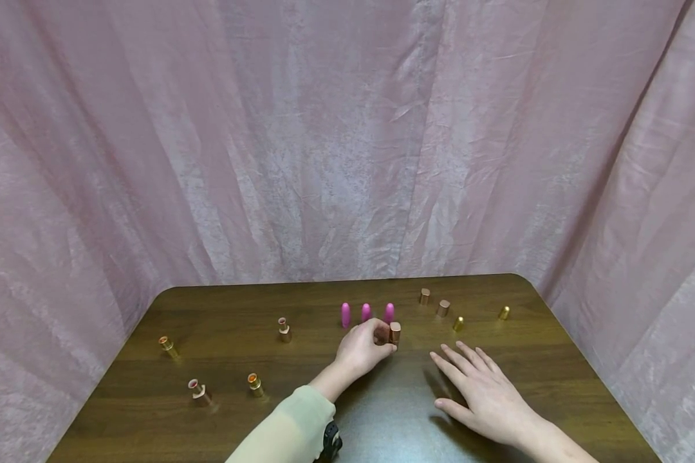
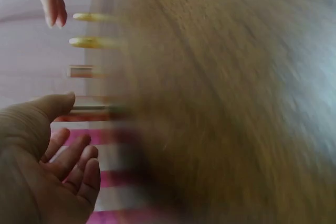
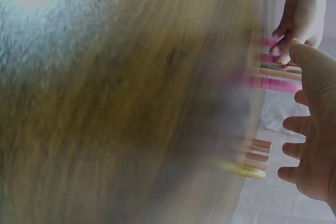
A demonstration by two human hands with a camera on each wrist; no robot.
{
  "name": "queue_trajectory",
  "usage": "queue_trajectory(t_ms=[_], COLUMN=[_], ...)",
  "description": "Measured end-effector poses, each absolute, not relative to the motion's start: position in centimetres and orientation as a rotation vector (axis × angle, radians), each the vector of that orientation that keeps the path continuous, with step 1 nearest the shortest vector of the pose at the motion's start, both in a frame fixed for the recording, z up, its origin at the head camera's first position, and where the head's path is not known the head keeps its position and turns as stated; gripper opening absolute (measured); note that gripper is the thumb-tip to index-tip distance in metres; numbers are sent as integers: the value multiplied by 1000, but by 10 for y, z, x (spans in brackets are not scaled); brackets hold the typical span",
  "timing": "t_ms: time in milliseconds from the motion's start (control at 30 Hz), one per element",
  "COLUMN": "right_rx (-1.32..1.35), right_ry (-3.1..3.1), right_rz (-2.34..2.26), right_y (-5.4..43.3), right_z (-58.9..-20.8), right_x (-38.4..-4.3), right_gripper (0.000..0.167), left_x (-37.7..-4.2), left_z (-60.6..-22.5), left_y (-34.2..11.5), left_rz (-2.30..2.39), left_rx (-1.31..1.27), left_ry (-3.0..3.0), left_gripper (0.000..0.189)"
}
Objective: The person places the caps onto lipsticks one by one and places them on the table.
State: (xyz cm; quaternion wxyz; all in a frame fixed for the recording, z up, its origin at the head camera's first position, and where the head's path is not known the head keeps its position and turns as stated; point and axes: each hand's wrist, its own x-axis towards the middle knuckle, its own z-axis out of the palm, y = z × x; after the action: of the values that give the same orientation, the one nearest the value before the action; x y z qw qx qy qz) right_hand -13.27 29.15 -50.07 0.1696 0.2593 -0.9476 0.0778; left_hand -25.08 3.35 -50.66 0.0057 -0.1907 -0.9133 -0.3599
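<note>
In the head view my left hand (image 1: 363, 347) reaches to mid-table, pinching an upright rose-gold lipstick tube (image 1: 395, 332) between thumb and fingertips. Three pink, round-topped tubes, among them the leftmost pink tube (image 1: 345, 315), stand just behind that hand. My right hand (image 1: 486, 395) hovers palm-down over the table with fingers spread, holding nothing. Beyond its fingertips is a small gold cap (image 1: 459, 323). The left wrist view catches the rose-gold tube (image 2: 86, 109) beside the thumb, though the lower part is blurred.
Uncapped lipstick bases stand at left: a gold base (image 1: 168, 347), a rose-gold base (image 1: 199, 392), another gold base (image 1: 255, 384) and another rose-gold base (image 1: 284, 330). Rose-gold caps (image 1: 443, 308) and another gold cap (image 1: 504, 312) stand at back right. Pink curtains (image 1: 347, 141) surround the wooden table (image 1: 562, 386).
</note>
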Motion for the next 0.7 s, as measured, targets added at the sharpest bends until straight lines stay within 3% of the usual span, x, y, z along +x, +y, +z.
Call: queue_trajectory(t_ms=[233,467,700], right_rx=[664,551,489], right_ry=[-2737,-2825,-2858], right_rz=[273,311,343], right_y=[302,314,321], right_z=[-490,-469,-450], right_x=[-137,-158,-191], right_gripper=[74,79,78], left_x=[-231,-200,-162], left_z=[-478,-444,-427], left_y=[11,-7,2], left_rz=[-765,-388,-116], left_rx=[-672,-943,-1272], left_ry=[-2830,-2719,-2541], left_gripper=[58,77,86])
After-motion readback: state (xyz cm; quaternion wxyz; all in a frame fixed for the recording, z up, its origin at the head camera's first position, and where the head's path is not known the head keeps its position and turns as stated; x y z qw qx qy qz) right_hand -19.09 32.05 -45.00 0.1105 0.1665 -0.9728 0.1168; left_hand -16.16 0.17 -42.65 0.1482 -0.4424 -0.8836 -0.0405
